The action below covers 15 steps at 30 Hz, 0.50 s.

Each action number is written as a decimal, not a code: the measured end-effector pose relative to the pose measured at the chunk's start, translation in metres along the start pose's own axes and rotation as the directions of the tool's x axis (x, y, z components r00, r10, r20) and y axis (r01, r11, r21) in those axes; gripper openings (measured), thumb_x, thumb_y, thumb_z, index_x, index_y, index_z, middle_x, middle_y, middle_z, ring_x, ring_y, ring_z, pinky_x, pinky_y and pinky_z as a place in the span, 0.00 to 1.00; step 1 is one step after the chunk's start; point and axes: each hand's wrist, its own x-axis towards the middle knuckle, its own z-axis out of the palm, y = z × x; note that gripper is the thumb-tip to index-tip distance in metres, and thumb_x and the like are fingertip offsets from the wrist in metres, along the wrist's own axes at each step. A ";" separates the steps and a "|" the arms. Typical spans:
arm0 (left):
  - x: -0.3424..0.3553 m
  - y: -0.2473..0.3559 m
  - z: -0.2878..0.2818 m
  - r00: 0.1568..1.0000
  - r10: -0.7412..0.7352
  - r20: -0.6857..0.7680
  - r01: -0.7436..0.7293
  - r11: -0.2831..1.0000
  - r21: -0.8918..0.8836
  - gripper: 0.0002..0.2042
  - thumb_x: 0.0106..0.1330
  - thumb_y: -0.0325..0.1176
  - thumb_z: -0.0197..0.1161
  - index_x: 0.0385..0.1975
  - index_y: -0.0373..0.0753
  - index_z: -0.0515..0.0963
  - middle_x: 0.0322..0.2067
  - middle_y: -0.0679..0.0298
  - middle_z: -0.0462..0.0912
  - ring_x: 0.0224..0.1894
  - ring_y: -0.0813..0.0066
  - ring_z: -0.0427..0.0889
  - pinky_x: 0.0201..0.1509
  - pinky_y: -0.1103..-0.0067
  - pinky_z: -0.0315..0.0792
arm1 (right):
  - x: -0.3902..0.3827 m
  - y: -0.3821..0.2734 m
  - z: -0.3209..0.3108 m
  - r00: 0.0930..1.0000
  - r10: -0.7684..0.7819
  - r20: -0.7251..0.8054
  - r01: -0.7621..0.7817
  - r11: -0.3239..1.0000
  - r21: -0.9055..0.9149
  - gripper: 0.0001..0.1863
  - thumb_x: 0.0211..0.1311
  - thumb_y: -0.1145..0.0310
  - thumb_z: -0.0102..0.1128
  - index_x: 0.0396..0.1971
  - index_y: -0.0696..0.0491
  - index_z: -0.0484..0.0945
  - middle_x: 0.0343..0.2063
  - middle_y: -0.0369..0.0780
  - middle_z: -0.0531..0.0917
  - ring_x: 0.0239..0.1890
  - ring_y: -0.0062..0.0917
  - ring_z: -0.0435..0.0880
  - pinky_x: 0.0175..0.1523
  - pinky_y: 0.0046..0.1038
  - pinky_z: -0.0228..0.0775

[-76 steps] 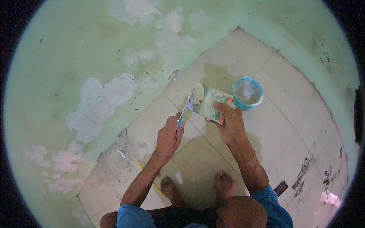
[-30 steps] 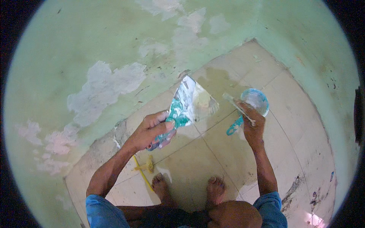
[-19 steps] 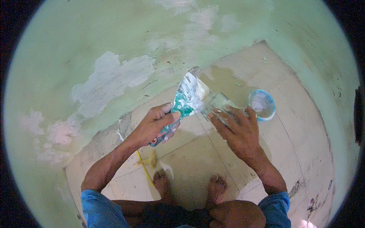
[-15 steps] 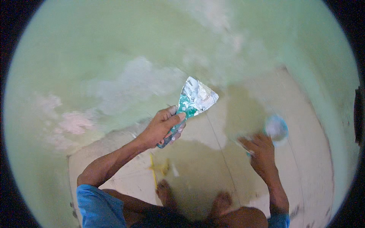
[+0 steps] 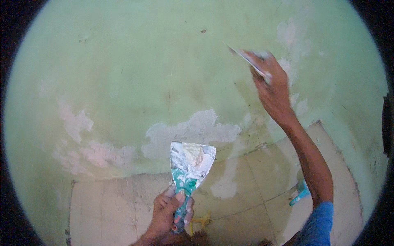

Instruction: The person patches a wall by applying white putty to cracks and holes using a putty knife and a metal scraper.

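Nearby, the left hand grips a green-handled metal scraper; farther, the right hand clasps a thin whitish plate.

A pale green wall is blotched with whitish and pinkish patches. A beige floor is finely gridded in a darker tone. A green-handled scraper is smeared with white; a sleeve is coloured blue.
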 end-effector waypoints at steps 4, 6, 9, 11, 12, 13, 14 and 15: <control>0.020 -0.056 -0.002 0.982 0.154 -0.111 -0.160 0.986 -0.043 0.14 0.66 0.37 0.57 0.41 0.31 0.70 0.19 0.61 0.75 0.12 0.75 0.71 0.13 0.79 0.66 | 0.031 0.031 0.082 0.933 -0.295 -0.206 0.198 0.899 -0.391 0.26 0.50 0.74 0.58 0.54 0.47 0.74 0.39 0.42 0.75 0.42 0.36 0.73 0.46 0.38 0.64; 0.027 -0.080 -0.004 0.974 0.171 -0.147 -0.183 0.981 -0.072 0.13 0.66 0.35 0.57 0.41 0.31 0.70 0.19 0.62 0.75 0.12 0.76 0.71 0.13 0.80 0.66 | 0.019 0.038 0.108 0.923 -0.319 -0.216 0.155 0.821 -0.550 0.26 0.49 0.72 0.59 0.53 0.47 0.74 0.40 0.42 0.76 0.42 0.36 0.73 0.45 0.39 0.63; 0.014 -0.104 -0.008 0.990 0.124 -0.069 -0.132 0.984 -0.117 0.21 0.67 0.43 0.58 0.54 0.36 0.68 0.24 0.68 0.77 0.17 0.85 0.71 0.19 0.87 0.64 | -0.050 0.033 0.104 0.972 -0.227 -0.052 0.167 0.834 -0.526 0.31 0.46 0.79 0.60 0.56 0.46 0.74 0.39 0.43 0.75 0.45 0.36 0.72 0.48 0.38 0.61; -0.002 -0.116 -0.006 0.987 0.101 -0.128 -0.109 0.993 -0.052 0.18 0.67 0.41 0.58 0.50 0.35 0.70 0.23 0.68 0.77 0.17 0.84 0.72 0.19 0.87 0.64 | -0.075 0.031 0.072 0.973 -0.222 -0.057 0.163 0.847 -0.506 0.32 0.46 0.79 0.59 0.57 0.48 0.72 0.37 0.43 0.75 0.42 0.37 0.72 0.46 0.39 0.62; -0.011 -0.123 -0.003 0.984 0.114 -0.135 -0.124 0.990 -0.069 0.18 0.67 0.40 0.58 0.50 0.35 0.70 0.23 0.68 0.77 0.17 0.84 0.71 0.19 0.86 0.64 | -0.078 0.030 0.055 0.986 -0.158 -0.054 0.108 0.849 -0.518 0.31 0.47 0.79 0.59 0.57 0.48 0.72 0.36 0.43 0.75 0.41 0.38 0.72 0.45 0.39 0.62; -0.020 -0.129 0.000 0.983 0.118 -0.143 -0.131 0.988 -0.084 0.17 0.68 0.40 0.57 0.49 0.35 0.70 0.23 0.68 0.77 0.17 0.84 0.71 0.19 0.86 0.64 | -0.078 0.024 0.042 0.998 -0.052 -0.038 0.023 0.845 -0.534 0.31 0.47 0.78 0.58 0.56 0.49 0.72 0.36 0.44 0.75 0.40 0.38 0.72 0.44 0.39 0.63; -0.025 -0.130 -0.004 0.981 0.122 -0.153 -0.139 0.985 -0.101 0.16 0.68 0.39 0.57 0.48 0.35 0.71 0.22 0.67 0.76 0.17 0.84 0.71 0.18 0.86 0.64 | -0.069 0.020 0.036 0.993 0.067 -0.098 -0.111 0.810 -0.576 0.26 0.51 0.76 0.55 0.54 0.49 0.74 0.35 0.43 0.75 0.39 0.39 0.73 0.43 0.39 0.63; -0.031 -0.134 -0.006 0.981 0.124 -0.151 -0.138 0.987 -0.083 0.16 0.68 0.39 0.57 0.48 0.35 0.71 0.22 0.67 0.76 0.17 0.83 0.71 0.18 0.86 0.63 | -0.060 0.015 0.034 0.984 -0.056 -0.167 -0.051 0.819 -0.571 0.25 0.51 0.76 0.55 0.53 0.49 0.75 0.35 0.43 0.75 0.39 0.39 0.73 0.43 0.39 0.63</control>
